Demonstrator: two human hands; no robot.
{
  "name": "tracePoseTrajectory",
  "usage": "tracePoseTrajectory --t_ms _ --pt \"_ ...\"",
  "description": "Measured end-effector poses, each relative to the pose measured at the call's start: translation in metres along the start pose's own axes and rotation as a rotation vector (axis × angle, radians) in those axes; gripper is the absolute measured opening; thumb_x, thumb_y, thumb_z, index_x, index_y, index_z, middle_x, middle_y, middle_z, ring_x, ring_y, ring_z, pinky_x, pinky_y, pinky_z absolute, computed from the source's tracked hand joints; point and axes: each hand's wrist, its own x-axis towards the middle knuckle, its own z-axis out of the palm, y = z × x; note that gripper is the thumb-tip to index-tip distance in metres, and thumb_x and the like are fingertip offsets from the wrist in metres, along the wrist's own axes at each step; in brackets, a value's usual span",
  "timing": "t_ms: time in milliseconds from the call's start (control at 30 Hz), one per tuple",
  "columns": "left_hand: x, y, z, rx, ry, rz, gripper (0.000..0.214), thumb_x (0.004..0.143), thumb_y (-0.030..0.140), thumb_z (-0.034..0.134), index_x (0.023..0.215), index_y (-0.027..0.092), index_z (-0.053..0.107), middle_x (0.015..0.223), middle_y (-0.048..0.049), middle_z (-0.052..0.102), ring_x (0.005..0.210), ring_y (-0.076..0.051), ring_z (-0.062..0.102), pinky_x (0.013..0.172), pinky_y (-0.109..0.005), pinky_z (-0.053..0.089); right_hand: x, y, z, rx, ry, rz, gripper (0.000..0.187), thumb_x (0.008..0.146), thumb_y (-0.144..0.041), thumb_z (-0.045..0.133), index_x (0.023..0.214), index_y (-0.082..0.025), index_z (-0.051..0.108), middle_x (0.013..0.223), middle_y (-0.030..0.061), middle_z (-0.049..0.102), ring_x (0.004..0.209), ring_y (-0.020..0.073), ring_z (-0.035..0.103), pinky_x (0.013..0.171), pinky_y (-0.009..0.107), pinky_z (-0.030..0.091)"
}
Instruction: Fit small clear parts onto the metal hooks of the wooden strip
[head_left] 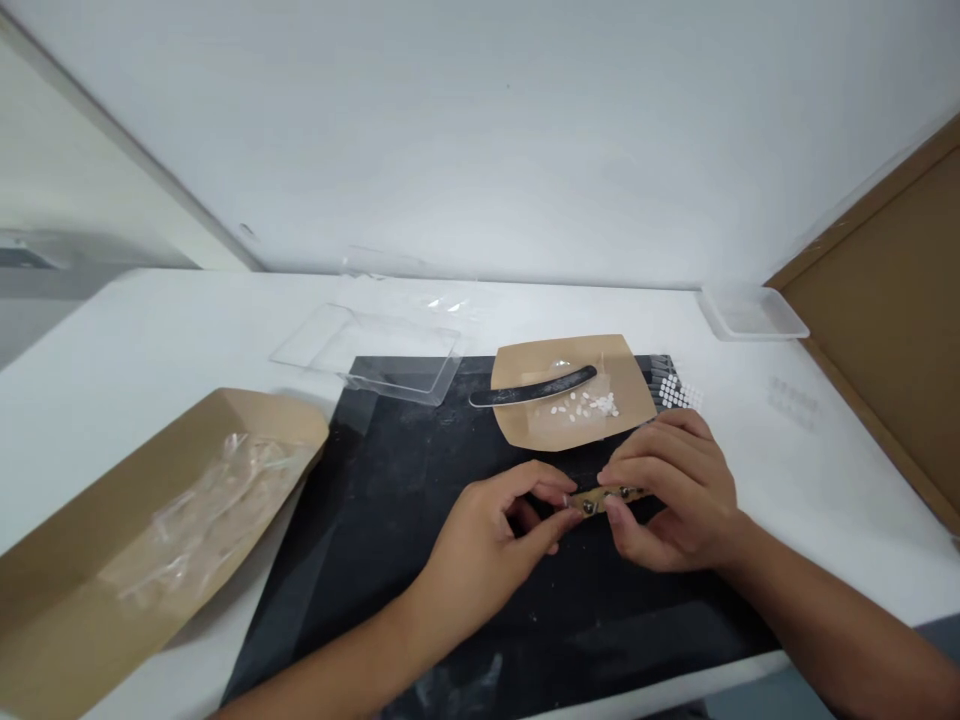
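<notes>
My left hand (480, 545) and my right hand (667, 495) meet over a black mat (375, 540), pinching a narrow tan strip (600, 500) from either end. The strip carries small round metal studs, and my fingers cover part of it. Just beyond my hands lies a kraft paper sheet (570, 392). On it rest a curved black nail file (534, 386) and a scatter of small white pieces (581, 405). Near my right hand's fingers, a sheet of white dots (679, 392) sticks out from the mat's far edge.
A clear plastic lid (367, 350) lies at the mat's far left corner. A kraft tray (97, 600) holding crumpled clear plastic sits on the left. A translucent plastic tray (750, 313) stands far right, next to a corkboard (877, 300). A white wall backs the white table (720, 460).
</notes>
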Motion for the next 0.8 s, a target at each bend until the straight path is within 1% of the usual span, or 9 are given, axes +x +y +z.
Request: tracePoseTrajectory --t_ms 100,200,333,467,567,700,733,800 --pt "0.0009 0.0007 0.0002 0.046 -0.009 0.05 0.013 0.089 0.034 0.08 0.089 0.021 0.082 0.083 -0.0017 0.079 0.057 -0.011 0.069 0.054 -0.02 0.051 0.0003 0.0019 0.0006 -0.007 -0.015 -0.007 0.006 0.084 -0.018 0.071 0.088 -0.02 0.066 0.077 -0.0011 0.072 0.066 0.0151 0.066 0.073 0.037 0.045" --pt "0.0012 -0.001 -0.0014 0.094 -0.009 0.098 0.011 0.089 0.034 0.081 0.09 0.024 0.085 0.079 -0.001 0.079 0.057 -0.011 0.069 0.053 -0.02 0.05 0.0002 0.0028 0.0014 -0.015 -0.038 -0.024 0.005 0.086 -0.019 0.071 0.087 -0.02 0.066 0.076 -0.0015 0.071 0.065 0.0144 0.065 0.073 0.037 0.044" --pt "0.0016 -0.0036 -0.0036 0.15 0.012 0.153 0.01 0.088 0.035 0.083 0.092 0.026 0.086 0.083 -0.0016 0.08 0.061 -0.012 0.069 0.055 -0.021 0.051 -0.0001 0.0036 0.0014 -0.013 -0.045 -0.021 0.006 0.086 -0.021 0.072 0.087 -0.02 0.066 0.076 -0.0012 0.071 0.065 0.0146 0.065 0.073 0.037 0.043" --pt "0.002 -0.0022 -0.0043 0.133 0.017 0.163 0.01 0.084 0.033 0.087 0.089 0.025 0.085 0.085 -0.0013 0.081 0.065 -0.013 0.07 0.057 -0.02 0.053 0.0005 0.0039 -0.0002 -0.02 -0.05 -0.025 0.006 0.087 -0.021 0.071 0.086 -0.02 0.066 0.076 -0.0014 0.071 0.065 0.0146 0.066 0.074 0.037 0.044" --pt "0.002 -0.0008 -0.0044 0.122 0.011 0.169 0.014 0.079 0.032 0.091 0.088 0.024 0.084 0.086 -0.0004 0.081 0.064 -0.012 0.069 0.059 -0.02 0.054 0.0015 0.005 -0.0007 -0.013 -0.06 -0.03 0.005 0.087 -0.019 0.071 0.086 -0.02 0.066 0.076 -0.0013 0.071 0.065 0.0142 0.065 0.073 0.036 0.044" --pt "0.0015 -0.0015 -0.0045 0.135 0.019 0.191 0.013 0.078 0.03 0.091 0.088 0.024 0.084 0.084 0.0 0.081 0.061 -0.011 0.067 0.058 -0.02 0.054 0.0016 0.0075 -0.0012 -0.023 -0.068 -0.033 0.011 0.091 -0.02 0.073 0.083 -0.02 0.066 0.075 -0.0019 0.071 0.064 0.0135 0.064 0.073 0.036 0.044" --pt "0.0013 -0.0018 -0.0046 0.144 0.019 0.193 0.014 0.078 0.03 0.091 0.089 0.025 0.084 0.082 0.0002 0.08 0.06 -0.011 0.066 0.058 -0.02 0.054 0.0013 0.0082 -0.0016 -0.032 -0.069 -0.035 0.01 0.092 -0.019 0.074 0.084 -0.02 0.067 0.075 -0.0022 0.072 0.065 0.0132 0.065 0.074 0.035 0.045" --pt "0.0009 -0.0022 -0.0047 0.16 0.017 0.192 0.015 0.078 0.029 0.091 0.091 0.026 0.085 0.08 0.0009 0.08 0.058 -0.01 0.065 0.059 -0.02 0.055 0.0006 0.0098 -0.0025 -0.049 -0.063 -0.027 0.004 0.096 -0.016 0.073 0.097 -0.019 0.072 0.076 -0.0028 0.074 0.066 0.0128 0.067 0.075 0.034 0.045"
